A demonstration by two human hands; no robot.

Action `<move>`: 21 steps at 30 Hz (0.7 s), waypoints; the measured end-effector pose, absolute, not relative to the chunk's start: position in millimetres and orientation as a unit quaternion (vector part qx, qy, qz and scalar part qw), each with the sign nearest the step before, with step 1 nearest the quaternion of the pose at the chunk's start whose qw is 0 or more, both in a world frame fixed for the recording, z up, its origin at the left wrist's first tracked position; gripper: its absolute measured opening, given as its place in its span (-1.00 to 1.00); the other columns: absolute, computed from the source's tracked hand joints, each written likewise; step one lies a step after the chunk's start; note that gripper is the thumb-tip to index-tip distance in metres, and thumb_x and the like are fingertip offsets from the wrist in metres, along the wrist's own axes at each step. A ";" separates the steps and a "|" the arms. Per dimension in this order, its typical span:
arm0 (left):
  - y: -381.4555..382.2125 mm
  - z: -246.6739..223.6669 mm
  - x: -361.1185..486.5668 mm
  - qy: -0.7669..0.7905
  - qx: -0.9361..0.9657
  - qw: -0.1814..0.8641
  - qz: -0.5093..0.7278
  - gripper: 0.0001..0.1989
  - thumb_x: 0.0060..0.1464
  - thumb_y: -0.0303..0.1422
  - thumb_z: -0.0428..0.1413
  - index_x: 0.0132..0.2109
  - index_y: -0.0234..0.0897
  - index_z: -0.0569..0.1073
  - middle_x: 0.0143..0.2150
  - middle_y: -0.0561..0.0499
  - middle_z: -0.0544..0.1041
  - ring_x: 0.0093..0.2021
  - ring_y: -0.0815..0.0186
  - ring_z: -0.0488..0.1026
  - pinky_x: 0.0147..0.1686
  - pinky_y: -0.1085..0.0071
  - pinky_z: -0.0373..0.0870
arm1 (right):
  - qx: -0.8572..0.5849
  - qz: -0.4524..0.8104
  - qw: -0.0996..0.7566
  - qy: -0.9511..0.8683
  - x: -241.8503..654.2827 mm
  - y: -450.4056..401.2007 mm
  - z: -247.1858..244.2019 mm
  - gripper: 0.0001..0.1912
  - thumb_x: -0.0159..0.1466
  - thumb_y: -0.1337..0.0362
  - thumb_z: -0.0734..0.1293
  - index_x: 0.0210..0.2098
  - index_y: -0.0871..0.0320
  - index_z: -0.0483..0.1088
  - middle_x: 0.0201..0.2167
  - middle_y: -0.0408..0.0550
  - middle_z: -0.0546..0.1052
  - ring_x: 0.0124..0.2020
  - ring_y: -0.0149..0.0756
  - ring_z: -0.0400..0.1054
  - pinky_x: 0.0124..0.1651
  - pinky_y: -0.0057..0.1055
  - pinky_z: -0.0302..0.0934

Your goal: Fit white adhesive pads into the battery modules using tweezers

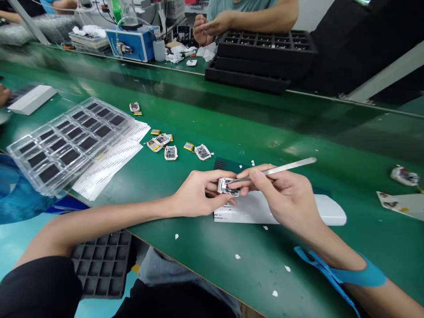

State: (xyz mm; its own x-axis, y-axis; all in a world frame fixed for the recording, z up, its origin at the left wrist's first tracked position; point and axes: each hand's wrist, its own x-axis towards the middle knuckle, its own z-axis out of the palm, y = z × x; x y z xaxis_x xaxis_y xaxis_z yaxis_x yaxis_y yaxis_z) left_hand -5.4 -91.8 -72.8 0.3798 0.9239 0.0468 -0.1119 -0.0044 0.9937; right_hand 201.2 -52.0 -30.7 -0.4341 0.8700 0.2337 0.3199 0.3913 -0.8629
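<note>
My left hand (202,194) pinches a small circuit board in a white frame (228,186) at its edges, above the green bench. In my right hand (288,194) is a slim pair of metal tweezers (291,166), gripped like a pen. Their narrow end reaches down onto the board, and my right fingertips are close beside it; the exact contact cannot be made out. Under both hands lies a white label sheet (245,211) with rows of small print on its left end. A blue wrist strap (361,274) circles my right forearm.
Several white-framed boards (202,152) with yellow batteries (188,146) lie further back. A clear tray (73,141) of dark rectangular parts rests on printed sheets (109,172) at the left. Small white stickers (237,256) dot the bench. Opposite, a person's hands (212,27) are near stacked black trays (265,48).
</note>
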 end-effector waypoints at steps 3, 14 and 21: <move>-92.1 -73.3 -6.9 0.357 0.556 0.619 0.425 -0.55 0.20 -0.40 0.27 0.22 -0.44 0.57 -0.03 -0.21 0.74 -0.13 0.15 0.78 -0.17 0.42 0.74 | -0.393 0.375 0.358 -0.759 199.7 -54.9 -30.4 -0.34 0.46 -0.34 0.32 -0.51 -0.01 0.59 -0.45 -0.01 0.62 -0.29 -0.15 0.62 -0.23 -0.29 0.56; -77.5 -75.2 -11.6 0.439 0.527 0.574 0.448 -0.59 0.33 -0.39 0.13 0.24 -0.50 0.54 -0.07 -0.20 0.73 -0.22 0.26 0.76 -0.21 0.46 0.73 | -0.396 0.268 0.446 -0.756 200.2 -60.0 -35.2 -0.51 0.56 -0.04 0.32 -0.47 -0.06 0.55 -0.29 -0.07 0.72 -0.38 -0.20 0.58 -0.24 -0.19 0.51; -61.8 -82.1 -20.9 0.440 0.643 0.434 0.453 -0.66 0.45 -0.16 0.06 0.01 -0.36 0.57 -0.14 -0.10 0.69 -0.23 0.33 0.65 -0.18 0.44 0.57 | -0.407 0.269 0.308 -0.816 216.9 -31.4 -52.2 -0.53 0.50 -0.13 0.33 -0.37 -0.01 0.66 -0.20 -0.04 0.74 -0.24 -0.09 0.64 -0.29 -0.21 0.42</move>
State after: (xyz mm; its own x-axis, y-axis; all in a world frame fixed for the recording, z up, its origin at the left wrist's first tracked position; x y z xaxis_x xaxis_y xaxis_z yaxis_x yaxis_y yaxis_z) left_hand -20.9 -61.8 -82.1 0.2021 0.9586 0.2006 0.1726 -0.2365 0.9562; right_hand 216.9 -31.4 -52.2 -0.4777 0.8314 0.2839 0.4992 0.5228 -0.6910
